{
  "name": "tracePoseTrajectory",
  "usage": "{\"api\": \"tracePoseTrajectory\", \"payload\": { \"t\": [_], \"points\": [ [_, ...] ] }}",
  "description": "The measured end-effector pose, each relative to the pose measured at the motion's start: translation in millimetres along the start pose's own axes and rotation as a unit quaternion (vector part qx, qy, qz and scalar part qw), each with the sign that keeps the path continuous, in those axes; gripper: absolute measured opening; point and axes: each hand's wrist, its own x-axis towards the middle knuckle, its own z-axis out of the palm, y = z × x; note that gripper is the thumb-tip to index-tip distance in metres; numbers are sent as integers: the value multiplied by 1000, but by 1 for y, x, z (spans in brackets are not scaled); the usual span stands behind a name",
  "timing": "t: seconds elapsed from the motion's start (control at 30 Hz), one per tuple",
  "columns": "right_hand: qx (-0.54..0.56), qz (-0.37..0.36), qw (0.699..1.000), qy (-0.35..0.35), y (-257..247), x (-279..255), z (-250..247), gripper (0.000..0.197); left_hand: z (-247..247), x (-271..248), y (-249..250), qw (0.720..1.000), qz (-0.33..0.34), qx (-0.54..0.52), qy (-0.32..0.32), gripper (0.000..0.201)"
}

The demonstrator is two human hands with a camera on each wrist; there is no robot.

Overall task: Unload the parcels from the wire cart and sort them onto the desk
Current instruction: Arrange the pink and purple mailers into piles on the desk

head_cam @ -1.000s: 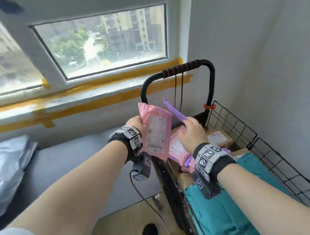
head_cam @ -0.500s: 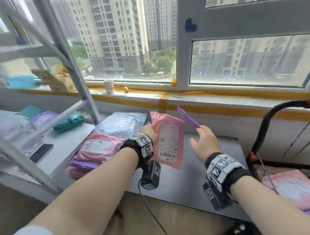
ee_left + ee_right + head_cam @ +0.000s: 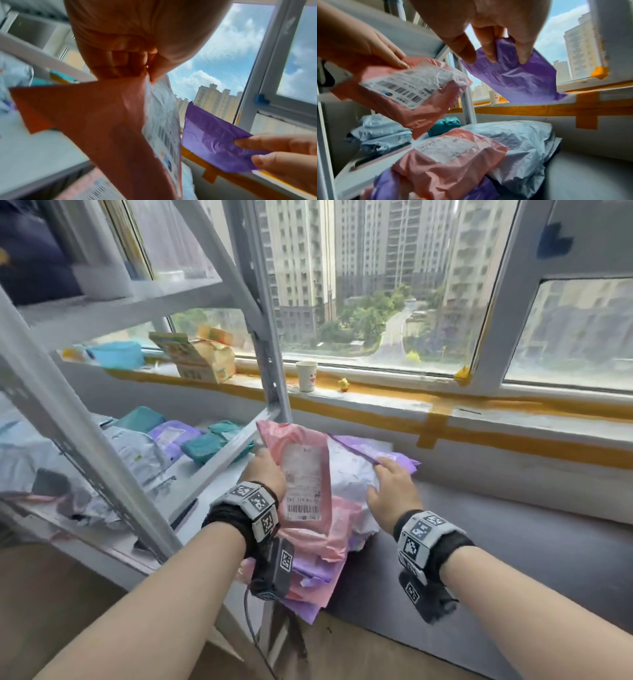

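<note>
Fingers [image 3: 120,60] of the left hand [image 3: 263,474] curl round the top edge of a pink parcel [image 3: 301,474], thumb clamped on its label side; the parcel hangs upright, barcode label facing the person. Right hand [image 3: 394,498]: thumb and fingertips pinch one end of a flat purple parcel [image 3: 518,79], held level and just right of the pink one. Neither held parcel touches the desk.

Both are over the left end of the grey desk [image 3: 531,559], directly above a stack already lying there: a pink parcel with label [image 3: 450,155] on top, purple mailers [image 3: 315,583] under it overhanging the front edge, a pale blue-white bag [image 3: 522,142] behind, towards the wall.

Left of the desk, a white metal shelf unit [image 3: 102,446] carries teal, purple and pale parcels. On the taped windowsill [image 3: 445,405]: a paper cup [image 3: 306,375] and a small yellow duck [image 3: 343,385].
</note>
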Motion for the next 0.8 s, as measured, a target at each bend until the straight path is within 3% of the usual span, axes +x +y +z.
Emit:
{"api": "tracePoseTrajectory", "payload": {
  "t": [0.13, 0.33, 0.47, 0.53, 0.63, 0.7, 0.77, 0.8],
  "points": [
    [-37, -47, 998, -38, -4, 34, 31, 48, -10, 17, -12, 998, -28, 54, 22, 38],
    [-110, -82, 964, -226, -1, 64, 85, 49, -25, 37, -12, 993, -45, 102, 45, 37],
    [-82, -63, 943, -317, 3, 75, 102, 36, -20, 54, -2, 994, -47, 90, 31, 40],
    [14, -23, 956, -292, 5, 79, 96, 37, -11, 62, 3, 996, -46, 75, 14, 38],
    [183, 42, 967, -174, 11, 94, 77, 32, 8, 74, 15, 997, -46, 56, -6, 38],
    [341, 105, 923, -144, 15, 102, 66, 27, 22, 82, 22, 998, -38, 38, -24, 36],
    [486, 170, 839, -177, 16, 106, 58, 13, 37, 91, 27, 998, -25, -5, -49, 31],
    [506, 180, 823, -185, 17, 106, 56, 22, 44, 95, 29, 998, -17, -30, -57, 29]
  ]
}}
